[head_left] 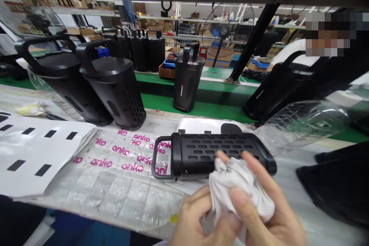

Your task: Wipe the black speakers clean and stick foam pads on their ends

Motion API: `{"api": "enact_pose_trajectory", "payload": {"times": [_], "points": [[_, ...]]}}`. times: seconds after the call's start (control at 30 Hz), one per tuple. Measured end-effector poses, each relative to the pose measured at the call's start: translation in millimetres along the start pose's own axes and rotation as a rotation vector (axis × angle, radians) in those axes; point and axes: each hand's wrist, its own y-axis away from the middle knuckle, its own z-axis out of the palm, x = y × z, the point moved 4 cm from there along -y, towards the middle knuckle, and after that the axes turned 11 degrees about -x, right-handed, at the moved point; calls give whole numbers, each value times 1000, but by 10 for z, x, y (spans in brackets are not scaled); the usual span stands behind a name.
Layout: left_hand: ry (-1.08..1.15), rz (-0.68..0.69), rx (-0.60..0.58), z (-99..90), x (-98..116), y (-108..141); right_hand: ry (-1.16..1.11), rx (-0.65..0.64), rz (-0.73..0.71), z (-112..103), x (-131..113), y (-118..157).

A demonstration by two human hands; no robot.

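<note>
A crumpled white cloth (pixel 240 188) is gripped between my two hands, low in the view and right of centre. My left hand (pixel 198 215) is closed on its left side, with the fingers curled. From the right, my right hand (pixel 268 207) pinches it, thumb on top and fingers behind. Just beyond the cloth, a black slotted housing with a loop handle (pixel 216 152) lies on its side, handle end to the left. My fingertips overlap it in the view; whether they touch it I cannot tell.
Two upright black housings (pixel 115 88) stand at left, another housing (pixel 188 80) on the green surface (pixel 160 96). A white sheet with black patches (pixel 37 153) lies left. Clear plastic (pixel 311 123) and dark housings stand right. A dark post (pixel 253 42) rises behind; a person (pixel 291 52) is beyond.
</note>
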Motion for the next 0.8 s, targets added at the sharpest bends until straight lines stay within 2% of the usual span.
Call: {"api": "enact_pose_trajectory", "payload": {"times": [0.03,0.1,0.13,0.17,0.2,0.27,0.3,0.37,0.5,0.63,0.7,0.8], "points": [[-42,35,-15,-70,35,32,83,-6,-58,-22,-14,-15],[-237,72,18,-311,98,99,339,-32,-305,-56,-125,-95],[-363,95,181,-499,126,135,498,-81,-492,-38,-208,-144],[-505,103,334,-670,135,163,656,-161,-702,11,-290,-189],[-653,89,394,-787,111,158,804,-273,-915,84,-354,-226],[-906,86,416,-901,12,87,1033,-539,-1257,256,-423,-298],[-993,104,393,-904,-50,35,1104,-641,-1360,333,-449,-344],[-1095,167,362,-858,-146,-61,1180,-780,-1417,470,-506,-453],[-1106,311,367,-782,-165,-143,1176,-955,-1386,627,-609,-592],[-1090,331,384,-829,-143,-151,1101,-1128,-1357,664,-640,-680],[-1082,344,391,-848,-147,-152,1048,-1154,-1348,673,-637,-735],[-1082,384,399,-846,-151,-154,951,-1108,-1369,669,-636,-798]]}}
